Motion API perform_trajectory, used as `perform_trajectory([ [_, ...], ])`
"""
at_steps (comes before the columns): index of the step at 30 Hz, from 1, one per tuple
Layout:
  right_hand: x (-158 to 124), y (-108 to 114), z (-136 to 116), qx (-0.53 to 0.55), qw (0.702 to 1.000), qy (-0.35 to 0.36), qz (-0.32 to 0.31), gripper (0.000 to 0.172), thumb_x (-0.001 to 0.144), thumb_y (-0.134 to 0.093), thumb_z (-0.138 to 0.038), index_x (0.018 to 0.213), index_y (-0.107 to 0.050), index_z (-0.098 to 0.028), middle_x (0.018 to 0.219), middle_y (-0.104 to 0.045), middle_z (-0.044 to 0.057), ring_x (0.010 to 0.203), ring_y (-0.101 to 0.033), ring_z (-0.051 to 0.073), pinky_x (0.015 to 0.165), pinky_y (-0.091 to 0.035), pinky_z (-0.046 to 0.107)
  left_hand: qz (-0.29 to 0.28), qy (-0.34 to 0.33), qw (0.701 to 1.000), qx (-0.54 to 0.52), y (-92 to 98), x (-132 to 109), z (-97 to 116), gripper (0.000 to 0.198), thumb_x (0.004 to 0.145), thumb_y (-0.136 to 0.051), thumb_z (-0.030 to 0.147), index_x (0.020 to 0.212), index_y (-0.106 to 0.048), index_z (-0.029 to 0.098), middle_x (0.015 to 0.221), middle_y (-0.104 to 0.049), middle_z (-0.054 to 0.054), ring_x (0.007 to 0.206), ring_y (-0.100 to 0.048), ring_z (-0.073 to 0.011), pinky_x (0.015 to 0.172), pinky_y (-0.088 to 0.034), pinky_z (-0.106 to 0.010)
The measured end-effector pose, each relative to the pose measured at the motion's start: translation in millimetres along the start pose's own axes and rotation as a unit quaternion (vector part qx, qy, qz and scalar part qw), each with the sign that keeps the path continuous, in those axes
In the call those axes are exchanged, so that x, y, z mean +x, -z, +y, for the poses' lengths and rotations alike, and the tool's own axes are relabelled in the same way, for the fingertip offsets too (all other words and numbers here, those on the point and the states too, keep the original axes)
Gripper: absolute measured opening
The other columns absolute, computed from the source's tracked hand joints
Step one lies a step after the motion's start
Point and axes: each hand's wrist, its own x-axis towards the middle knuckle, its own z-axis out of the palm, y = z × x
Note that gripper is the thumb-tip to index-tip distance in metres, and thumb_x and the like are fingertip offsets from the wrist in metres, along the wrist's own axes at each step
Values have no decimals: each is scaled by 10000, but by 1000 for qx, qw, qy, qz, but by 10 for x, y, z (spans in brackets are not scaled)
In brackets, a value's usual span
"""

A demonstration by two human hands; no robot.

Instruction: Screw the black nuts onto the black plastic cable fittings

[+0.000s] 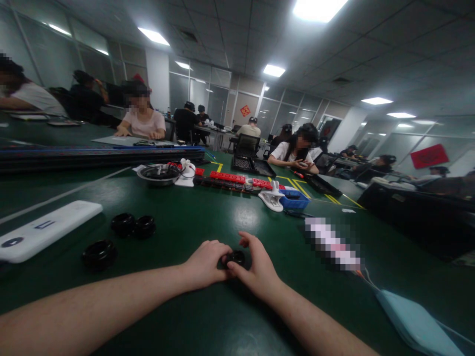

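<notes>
Both my hands meet over a small black round part point(235, 257) resting on the green table point(208, 217). My left hand point(205, 263) is curled into a loose fist against the part's left side. My right hand point(256, 267) pinches the part from the right with thumb and fingers. To the left lie three more black round parts: two side by side point(133, 225) and one nearer me point(99, 253).
A white flat device point(40, 235) lies at the left edge. A metal bowl point(159, 174), red strips point(230, 177), a white clamp-like piece point(272, 198) and a blue tray point(294, 199) sit further back. A pale blue pouch point(411, 321) lies at right. Other people sit at neighbouring tables.
</notes>
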Motion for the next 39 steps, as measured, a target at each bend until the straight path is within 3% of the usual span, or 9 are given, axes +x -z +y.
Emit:
perform_trajectory([
  [4,-3,-5,8,12,999,12,-28,539,686,-584,-159,1186,-388,-201,976,-543,52,914,-540,203,840,-440,379,-2,7,1000,4,-5,-1,-4,191,689,-608,353,766,-552,187,751,-581,6,747,-525,-192,661,-370,-278],
  [9,-18,37,-33,44,995,76,-45,621,669,-485,-63,1250,-315,-204,1127,-523,80,1053,-496,209,933,-382,403,-2,11,1000,5,-28,7,-24,212,691,-604,368,793,-562,186,770,-587,-6,756,-530,-200,674,-375,-286],
  [12,-8,34,-31,22,998,46,-24,627,675,-546,-114,1254,-319,-193,1145,-502,96,1063,-485,229,925,-383,419,-2,10,1000,5,-11,7,-10,213,680,-615,368,778,-555,189,754,-582,2,744,-528,-195,659,-373,-280],
  [16,6,6,-9,1,1000,-2,-28,572,678,-614,-176,1203,-388,-200,1022,-546,65,948,-540,214,854,-435,392,-4,6,1000,4,11,-2,8,186,686,-606,351,757,-547,191,740,-577,12,731,-527,-185,646,-369,-272],
  [20,-5,14,-24,19,999,37,-35,515,720,-534,-121,1206,-389,-210,1001,-577,54,940,-554,194,859,-436,370,-1,11,1000,10,-20,1,-20,213,698,-587,380,770,-548,183,768,-579,-9,755,-527,-199,671,-376,-285],
  [26,-2,41,-62,-2,997,38,-69,673,670,-627,-174,1272,-326,-190,1165,-509,99,1060,-490,238,921,-394,418,-3,14,1000,15,-50,16,-53,193,654,-622,331,750,-541,184,762,-576,-10,750,-526,-206,667,-372,-284],
  [32,-4,30,-38,1,998,39,-39,480,721,-558,-153,1177,-412,-186,973,-558,60,909,-541,195,839,-443,369,-2,7,1000,6,-3,-2,-13,209,691,-597,367,791,-553,189,768,-580,-4,757,-525,-201,675,-376,-284],
  [36,-17,42,-54,7,996,66,-61,599,692,-533,-99,1250,-335,-189,1116,-525,85,1031,-497,208,913,-398,391,2,10,1000,5,-22,2,-29,192,668,-615,320,786,-557,180,771,-581,-14,752,-523,-206,674,-375,-290],
  [39,-3,39,-58,-11,998,36,-56,655,665,-599,-142,1260,-329,-173,1138,-506,99,1044,-487,227,917,-391,404,3,8,1000,4,-26,3,-30,170,661,-621,303,757,-548,184,755,-576,-3,743,-520,-198,660,-370,-282],
])
